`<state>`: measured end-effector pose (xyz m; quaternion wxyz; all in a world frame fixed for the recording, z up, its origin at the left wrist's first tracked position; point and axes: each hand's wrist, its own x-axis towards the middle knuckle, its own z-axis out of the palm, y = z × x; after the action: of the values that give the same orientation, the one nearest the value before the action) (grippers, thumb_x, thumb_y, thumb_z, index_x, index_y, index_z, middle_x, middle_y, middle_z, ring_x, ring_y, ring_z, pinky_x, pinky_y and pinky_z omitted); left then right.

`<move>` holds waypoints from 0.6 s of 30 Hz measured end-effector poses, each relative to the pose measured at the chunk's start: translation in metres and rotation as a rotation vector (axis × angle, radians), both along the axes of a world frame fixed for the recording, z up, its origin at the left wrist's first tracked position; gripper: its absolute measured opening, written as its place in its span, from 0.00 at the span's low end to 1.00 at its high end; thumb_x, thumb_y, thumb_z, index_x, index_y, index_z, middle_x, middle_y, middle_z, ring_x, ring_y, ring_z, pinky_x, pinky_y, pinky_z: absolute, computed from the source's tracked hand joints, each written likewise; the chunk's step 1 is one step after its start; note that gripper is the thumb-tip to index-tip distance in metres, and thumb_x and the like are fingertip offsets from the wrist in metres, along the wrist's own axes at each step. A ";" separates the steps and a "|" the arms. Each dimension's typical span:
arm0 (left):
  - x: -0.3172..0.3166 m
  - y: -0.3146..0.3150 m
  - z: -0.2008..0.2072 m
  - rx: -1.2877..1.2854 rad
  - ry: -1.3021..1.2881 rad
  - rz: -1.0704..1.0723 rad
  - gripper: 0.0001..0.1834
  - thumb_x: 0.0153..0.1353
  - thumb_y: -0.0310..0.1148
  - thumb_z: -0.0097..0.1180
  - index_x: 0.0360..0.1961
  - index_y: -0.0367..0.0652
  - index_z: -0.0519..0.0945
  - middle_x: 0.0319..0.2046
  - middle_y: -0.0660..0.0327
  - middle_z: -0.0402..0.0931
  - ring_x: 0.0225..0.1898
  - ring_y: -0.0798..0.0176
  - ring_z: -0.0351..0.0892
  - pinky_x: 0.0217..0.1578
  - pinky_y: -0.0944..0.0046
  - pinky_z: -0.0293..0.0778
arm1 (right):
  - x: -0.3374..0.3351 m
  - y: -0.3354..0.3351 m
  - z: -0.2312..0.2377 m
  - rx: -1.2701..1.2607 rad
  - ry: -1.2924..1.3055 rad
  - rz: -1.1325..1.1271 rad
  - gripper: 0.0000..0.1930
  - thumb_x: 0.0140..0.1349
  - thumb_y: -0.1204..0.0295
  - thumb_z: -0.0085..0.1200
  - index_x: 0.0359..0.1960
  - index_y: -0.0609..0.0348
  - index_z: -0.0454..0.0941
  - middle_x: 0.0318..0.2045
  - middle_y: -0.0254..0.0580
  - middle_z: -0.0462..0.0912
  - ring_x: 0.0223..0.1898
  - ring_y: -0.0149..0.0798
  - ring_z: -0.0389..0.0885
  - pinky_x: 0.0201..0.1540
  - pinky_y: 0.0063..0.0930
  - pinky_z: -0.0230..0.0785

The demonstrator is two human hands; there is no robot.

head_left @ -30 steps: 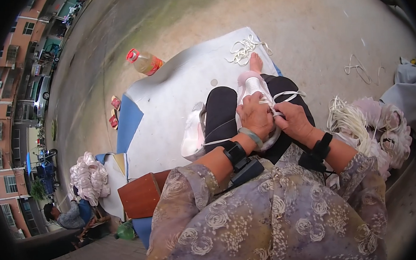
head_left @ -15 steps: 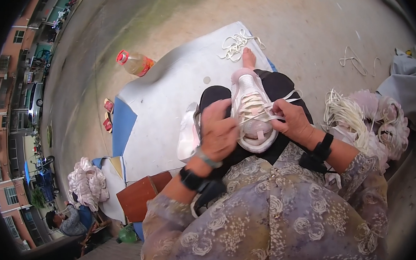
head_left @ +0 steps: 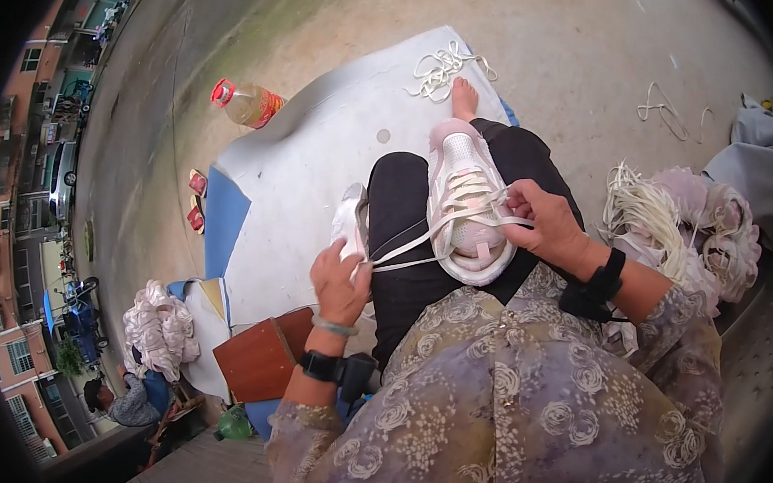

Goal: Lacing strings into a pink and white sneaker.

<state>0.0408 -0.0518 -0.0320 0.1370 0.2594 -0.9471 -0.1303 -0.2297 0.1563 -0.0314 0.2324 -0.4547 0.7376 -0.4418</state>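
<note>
A white and pale pink sneaker (head_left: 469, 162) rests between my thighs, its toe toward me. White lace crosses its tongue in several rows. My left hand (head_left: 340, 283) is closed on the white shoelace (head_left: 406, 256), which stretches in two strands from the shoe out to the left. On the shoe's right side my right hand (head_left: 544, 218) pinches lace near the eyelets. A second pale sneaker (head_left: 349, 219) lies on the sheet by my left leg, partly hidden behind my left hand and knee.
A white sheet (head_left: 301, 189) spreads before me, with loose laces (head_left: 439, 76) near my bare foot. A bottle (head_left: 249, 103) stands beyond its left edge. To the right are a bundle of laces (head_left: 643, 212) and piled shoes (head_left: 722, 242). A person (head_left: 131, 402) sits far left.
My left hand has moved away from the shoe to the left, drawing the lace out in two long strands. The right hand stays at the shoe's right side.
</note>
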 end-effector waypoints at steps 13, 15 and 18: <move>-0.120 0.031 0.017 0.328 0.054 -0.130 0.10 0.52 0.34 0.56 0.31 0.39 0.78 0.31 0.58 0.76 0.34 0.57 0.74 0.37 0.61 0.69 | -0.025 -0.017 -0.009 0.142 -0.471 -0.140 0.09 0.56 0.75 0.49 0.38 0.64 0.73 0.19 0.36 0.76 0.19 0.24 0.72 0.22 0.20 0.66; -0.123 0.033 0.012 0.511 0.098 -0.060 0.07 0.52 0.31 0.55 0.29 0.39 0.76 0.27 0.58 0.75 0.29 0.60 0.74 0.31 0.64 0.69 | -0.026 -0.021 0.000 0.123 -0.545 -0.172 0.06 0.57 0.75 0.48 0.33 0.63 0.76 0.19 0.32 0.75 0.19 0.22 0.72 0.23 0.17 0.67; -0.123 0.037 0.004 0.524 0.251 -0.024 0.04 0.52 0.28 0.54 0.28 0.38 0.75 0.24 0.56 0.74 0.24 0.61 0.73 0.27 0.64 0.69 | -0.030 -0.026 0.005 0.055 -0.877 -0.164 0.06 0.57 0.75 0.48 0.33 0.62 0.77 0.22 0.31 0.77 0.22 0.23 0.74 0.26 0.16 0.68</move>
<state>-0.0826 -0.0149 -0.0279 0.1799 0.2567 -0.8597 -0.4032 -0.2598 0.1304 -0.0267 0.4993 -0.1583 0.6143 -0.5901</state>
